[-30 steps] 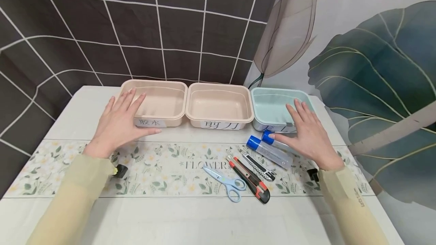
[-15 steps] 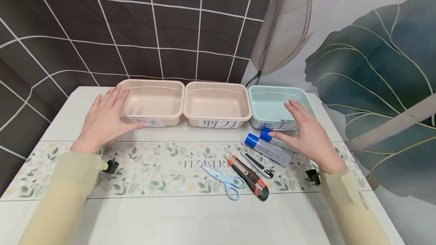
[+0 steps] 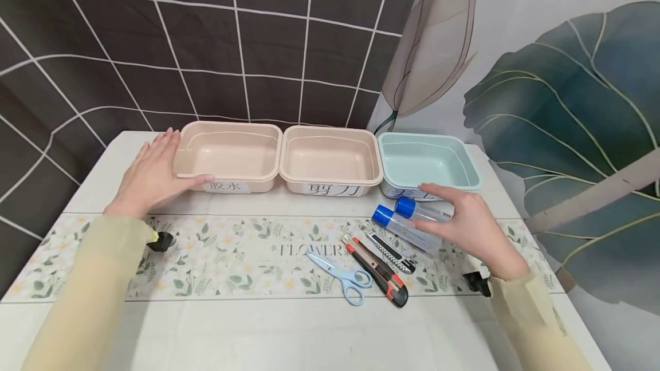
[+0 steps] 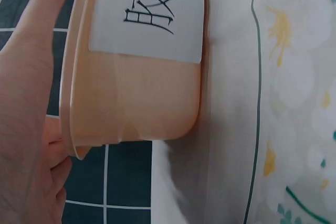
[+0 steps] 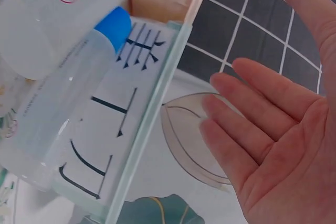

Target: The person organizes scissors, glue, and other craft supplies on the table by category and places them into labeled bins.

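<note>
My left hand point(image 3: 152, 176) lies at the left end of a pink plastic box point(image 3: 229, 182) labelled 胶水, fingers extended along its side and thumb over the front rim. In the left wrist view the thumb point(image 4: 39, 30) runs beside the box's rim. My right hand point(image 3: 471, 228) hovers over two clear glue bottles with blue caps, the nearer glue bottle point(image 3: 412, 235) and the farther glue bottle point(image 3: 430, 212). Its fingers point(image 5: 252, 108) are spread and hold nothing in the right wrist view. The bottles lie in front of a light-blue box point(image 3: 428, 186).
A second pink box point(image 3: 332, 181), labelled 剪刀, stands between the other two. Blue-handled scissors point(image 3: 342, 275), a red-and-black utility knife point(image 3: 378, 273) and a patterned white utility knife point(image 3: 392, 252) lie on the flowered table cover point(image 3: 247, 279). A dark gridded cloth point(image 3: 206, 33) hangs behind.
My left hand has shifted left, from over the pink box to its left end. The right hand has drawn back from the light-blue box and lowered toward the glue bottles.
</note>
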The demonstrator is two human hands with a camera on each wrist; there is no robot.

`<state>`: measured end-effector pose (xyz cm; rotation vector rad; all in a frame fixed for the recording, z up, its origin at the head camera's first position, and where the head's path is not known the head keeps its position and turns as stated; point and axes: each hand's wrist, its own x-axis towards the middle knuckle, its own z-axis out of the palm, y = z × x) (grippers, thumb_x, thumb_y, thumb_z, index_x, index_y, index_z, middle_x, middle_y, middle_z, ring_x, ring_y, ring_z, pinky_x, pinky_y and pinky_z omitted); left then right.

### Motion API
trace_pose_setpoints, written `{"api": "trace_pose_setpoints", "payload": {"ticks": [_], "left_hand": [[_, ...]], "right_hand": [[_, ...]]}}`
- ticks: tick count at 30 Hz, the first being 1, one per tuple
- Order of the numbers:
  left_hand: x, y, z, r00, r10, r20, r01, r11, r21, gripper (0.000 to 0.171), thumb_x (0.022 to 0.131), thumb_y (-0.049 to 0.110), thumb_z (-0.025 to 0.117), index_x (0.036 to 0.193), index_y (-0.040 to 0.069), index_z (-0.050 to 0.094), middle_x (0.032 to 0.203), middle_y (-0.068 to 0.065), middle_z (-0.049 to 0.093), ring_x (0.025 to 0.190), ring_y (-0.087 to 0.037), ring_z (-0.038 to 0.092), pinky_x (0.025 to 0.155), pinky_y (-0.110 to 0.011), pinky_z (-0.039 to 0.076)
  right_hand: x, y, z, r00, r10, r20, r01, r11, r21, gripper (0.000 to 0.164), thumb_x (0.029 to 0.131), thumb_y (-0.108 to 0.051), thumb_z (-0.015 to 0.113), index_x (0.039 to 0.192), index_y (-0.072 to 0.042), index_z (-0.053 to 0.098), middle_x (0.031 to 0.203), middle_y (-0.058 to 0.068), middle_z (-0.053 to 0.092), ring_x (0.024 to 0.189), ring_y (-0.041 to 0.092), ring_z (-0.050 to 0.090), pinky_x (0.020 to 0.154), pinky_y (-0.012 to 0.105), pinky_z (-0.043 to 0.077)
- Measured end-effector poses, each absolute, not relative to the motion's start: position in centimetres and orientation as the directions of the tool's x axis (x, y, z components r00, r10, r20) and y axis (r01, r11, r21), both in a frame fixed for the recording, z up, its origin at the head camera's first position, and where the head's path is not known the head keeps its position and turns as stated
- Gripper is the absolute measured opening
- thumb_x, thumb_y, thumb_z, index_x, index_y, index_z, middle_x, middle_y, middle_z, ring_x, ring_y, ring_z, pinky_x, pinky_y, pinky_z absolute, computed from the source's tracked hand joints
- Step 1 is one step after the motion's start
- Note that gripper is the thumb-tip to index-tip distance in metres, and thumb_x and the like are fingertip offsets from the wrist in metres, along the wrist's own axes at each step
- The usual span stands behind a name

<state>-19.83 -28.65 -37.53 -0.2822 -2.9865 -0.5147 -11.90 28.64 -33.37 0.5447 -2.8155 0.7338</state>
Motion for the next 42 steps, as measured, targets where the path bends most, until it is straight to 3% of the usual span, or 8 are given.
{"api": "trace_pose_setpoints", "payload": {"ticks": [5, 11, 18, 31, 42], "left_hand": [[-20.4, -29.1, -37.6, -0.980, 0.178, 0.089, 0.196, 0.934, 0.298, 0.118, 0.090, 0.073, 0.056, 0.158, -0.010, 0.008, 0.164, -0.031, 0.009, 0.153, -0.040, 0.003, 0.123, -0.051, -0.004], [-20.7, -29.7, -38.0, -0.980, 0.187, 0.074, 0.200, 0.943, 0.267, 0.117, 0.091, 0.073, 0.054, 0.158, -0.011, 0.008, 0.163, -0.033, 0.010, 0.153, -0.043, 0.005, 0.123, -0.053, -0.005], [-20.7, -30.0, -38.3, -0.980, 0.185, 0.073, 0.198, 0.943, 0.269, 0.117, 0.091, 0.072, 0.055, 0.158, -0.011, 0.007, 0.163, -0.033, 0.010, 0.153, -0.042, 0.004, 0.123, -0.054, -0.001], [-20.8, -29.9, -38.4, -0.976, 0.209, 0.069, 0.220, 0.941, 0.259, 0.117, 0.091, 0.070, 0.056, 0.157, -0.012, 0.006, 0.163, -0.033, 0.009, 0.152, -0.045, 0.006, 0.123, -0.053, -0.001], [-20.8, -29.8, -38.4, -0.974, 0.212, 0.076, 0.224, 0.944, 0.243, 0.116, 0.091, 0.071, 0.056, 0.157, -0.011, 0.008, 0.164, -0.032, 0.009, 0.152, -0.045, 0.007, 0.124, -0.053, 0.000]], "right_hand": [[-11.7, 28.9, -34.5, -0.904, -0.349, 0.247, -0.425, 0.788, -0.445, 0.061, 0.072, -0.027, 0.095, 0.123, -0.002, 0.073, 0.117, 0.013, 0.073, 0.107, 0.036, 0.068, 0.083, 0.057, 0.057], [-11.5, 28.9, -35.6, -0.920, -0.347, 0.184, -0.393, 0.803, -0.449, 0.061, 0.072, -0.030, 0.095, 0.121, -0.001, 0.074, 0.116, 0.013, 0.074, 0.090, 0.030, 0.070, 0.076, 0.050, 0.057], [-11.4, 28.9, -36.7, -0.938, -0.327, 0.116, -0.341, 0.805, -0.485, 0.061, 0.073, -0.033, 0.094, 0.120, 0.000, 0.074, 0.117, 0.015, 0.073, 0.108, 0.037, 0.069, 0.090, 0.058, 0.055], [-11.1, 29.3, -38.4, -0.968, -0.252, 0.005, -0.222, 0.841, -0.493, 0.045, 0.080, -0.018, 0.089, 0.119, 0.001, 0.074, 0.109, 0.017, 0.074, 0.097, 0.031, 0.072, 0.082, 0.050, 0.060], [-11.3, 29.3, -39.0, -0.970, -0.244, -0.003, -0.212, 0.851, -0.480, 0.050, 0.078, -0.019, 0.091, 0.120, 0.001, 0.074, 0.112, 0.020, 0.073, 0.101, 0.033, 0.071, 0.083, 0.052, 0.058]]}}
